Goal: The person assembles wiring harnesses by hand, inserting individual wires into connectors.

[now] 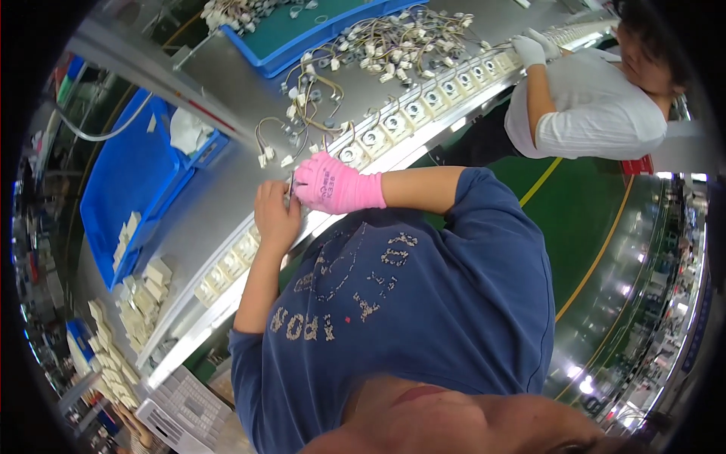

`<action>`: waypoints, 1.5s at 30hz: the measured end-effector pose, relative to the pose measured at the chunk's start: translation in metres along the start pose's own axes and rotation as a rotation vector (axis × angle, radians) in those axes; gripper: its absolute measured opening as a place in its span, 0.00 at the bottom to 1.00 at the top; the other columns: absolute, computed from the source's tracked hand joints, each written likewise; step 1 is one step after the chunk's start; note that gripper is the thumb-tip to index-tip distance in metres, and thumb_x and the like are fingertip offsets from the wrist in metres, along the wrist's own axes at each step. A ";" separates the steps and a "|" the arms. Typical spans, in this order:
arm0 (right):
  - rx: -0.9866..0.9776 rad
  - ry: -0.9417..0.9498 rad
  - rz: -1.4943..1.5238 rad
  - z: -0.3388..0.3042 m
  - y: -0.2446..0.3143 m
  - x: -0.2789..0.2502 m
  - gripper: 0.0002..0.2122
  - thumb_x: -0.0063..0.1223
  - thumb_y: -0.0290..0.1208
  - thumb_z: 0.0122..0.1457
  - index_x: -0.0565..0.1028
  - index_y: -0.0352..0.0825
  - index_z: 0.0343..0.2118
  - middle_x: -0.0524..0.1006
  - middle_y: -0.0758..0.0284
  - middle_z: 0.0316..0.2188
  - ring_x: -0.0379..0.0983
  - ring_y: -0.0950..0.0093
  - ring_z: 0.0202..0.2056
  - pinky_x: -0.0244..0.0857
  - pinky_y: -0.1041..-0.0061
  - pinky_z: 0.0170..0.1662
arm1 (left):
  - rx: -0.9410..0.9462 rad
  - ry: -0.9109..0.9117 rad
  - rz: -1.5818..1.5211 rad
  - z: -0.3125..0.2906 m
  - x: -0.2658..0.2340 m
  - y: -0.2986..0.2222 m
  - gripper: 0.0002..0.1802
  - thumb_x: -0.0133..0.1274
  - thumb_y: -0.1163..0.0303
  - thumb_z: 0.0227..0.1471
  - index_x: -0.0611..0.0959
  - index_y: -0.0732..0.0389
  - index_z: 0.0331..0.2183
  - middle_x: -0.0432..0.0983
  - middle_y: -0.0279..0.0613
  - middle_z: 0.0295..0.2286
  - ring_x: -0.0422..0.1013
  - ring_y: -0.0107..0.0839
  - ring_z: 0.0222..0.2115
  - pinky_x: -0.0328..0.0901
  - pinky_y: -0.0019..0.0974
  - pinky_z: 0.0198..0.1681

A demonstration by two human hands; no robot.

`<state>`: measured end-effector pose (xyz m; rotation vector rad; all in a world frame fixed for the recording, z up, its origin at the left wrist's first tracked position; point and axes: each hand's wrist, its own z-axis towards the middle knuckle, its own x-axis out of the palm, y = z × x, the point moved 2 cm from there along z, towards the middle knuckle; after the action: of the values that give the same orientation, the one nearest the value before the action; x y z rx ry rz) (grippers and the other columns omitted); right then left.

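My bare left hand (pixel 278 212) and my right hand (pixel 331 184), in a pink glove, meet over a long row of cream square housings at the bench's near edge. Bent fingers on both hands close around a spot between them. A small dark-grey sliver shows there, but the hands hide the rest of it. To the right of the glove, housings with round metal-and-black centres (pixel 373 138) stand side by side. Plainer cream housings (pixel 231 266) continue left of my bare hand. Just beyond my fingers lie loose white connectors with thin wires (pixel 266 155).
A tangled heap of wired connectors (pixel 393 49) covers the bench beyond the row, beside a blue tray (pixel 265 64). At left stands a blue bin (pixel 113 178), with stacked cream parts (pixel 144 299) near it. A co-worker's white-gloved hands (pixel 532 49) are at the row's far right.
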<state>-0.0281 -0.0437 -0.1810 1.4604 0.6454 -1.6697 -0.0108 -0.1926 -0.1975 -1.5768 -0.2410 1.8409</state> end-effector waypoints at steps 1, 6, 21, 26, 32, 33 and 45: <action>0.030 -0.163 0.072 -0.004 -0.003 0.009 0.07 0.49 0.37 0.45 0.72 0.40 0.23 0.69 0.66 0.26 0.67 0.68 0.32 0.56 0.68 0.36 | 0.000 0.004 0.000 0.000 0.000 0.000 0.09 0.52 0.74 0.38 0.72 0.63 0.27 0.66 0.46 0.28 0.63 0.47 0.33 0.58 0.43 0.36; 0.158 -0.260 0.033 -0.010 0.011 0.008 0.07 0.50 0.37 0.44 0.69 0.40 0.22 0.66 0.66 0.24 0.64 0.69 0.30 0.54 0.68 0.35 | 0.005 0.001 0.008 0.000 0.001 -0.003 0.08 0.51 0.74 0.39 0.71 0.63 0.26 0.65 0.48 0.27 0.62 0.48 0.32 0.57 0.44 0.35; 0.012 0.035 0.134 0.013 -0.010 -0.015 0.08 0.47 0.34 0.48 0.72 0.38 0.29 0.70 0.63 0.33 0.67 0.67 0.39 0.58 0.67 0.40 | 0.025 -0.083 0.114 -0.005 0.008 -0.004 0.08 0.50 0.76 0.40 0.71 0.64 0.27 0.65 0.48 0.27 0.62 0.47 0.31 0.57 0.43 0.34; -0.190 -0.042 0.129 0.033 -0.037 -0.003 0.07 0.47 0.36 0.49 0.72 0.41 0.30 0.71 0.66 0.35 0.67 0.67 0.42 0.59 0.66 0.39 | 0.021 -0.077 0.034 -0.005 0.006 -0.005 0.07 0.50 0.75 0.43 0.73 0.65 0.29 0.66 0.48 0.28 0.62 0.47 0.31 0.57 0.44 0.34; -0.329 0.425 0.035 0.042 -0.038 -0.015 0.08 0.47 0.34 0.48 0.73 0.40 0.31 0.74 0.65 0.28 0.72 0.65 0.33 0.62 0.65 0.36 | 0.004 -0.070 0.036 -0.006 0.005 -0.001 0.07 0.52 0.72 0.43 0.75 0.64 0.28 0.67 0.47 0.28 0.63 0.46 0.32 0.58 0.43 0.34; -0.338 0.430 0.038 0.042 -0.034 -0.019 0.08 0.47 0.34 0.48 0.73 0.40 0.31 0.74 0.65 0.28 0.72 0.65 0.33 0.62 0.65 0.36 | 0.009 -0.076 0.035 -0.005 0.004 0.000 0.07 0.53 0.72 0.43 0.75 0.64 0.27 0.67 0.46 0.27 0.63 0.45 0.32 0.58 0.43 0.34; -0.092 0.604 -0.082 0.045 -0.029 -0.029 0.12 0.50 0.33 0.44 0.71 0.35 0.32 0.75 0.61 0.24 0.74 0.61 0.30 0.63 0.64 0.37 | -0.067 -0.087 0.025 0.001 0.004 -0.004 0.05 0.54 0.72 0.41 0.76 0.62 0.24 0.67 0.43 0.26 0.64 0.43 0.31 0.59 0.42 0.33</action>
<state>-0.0772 -0.0577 -0.1480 1.9008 1.1019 -1.2234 -0.0100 -0.1873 -0.1981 -1.5520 -0.3273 1.9415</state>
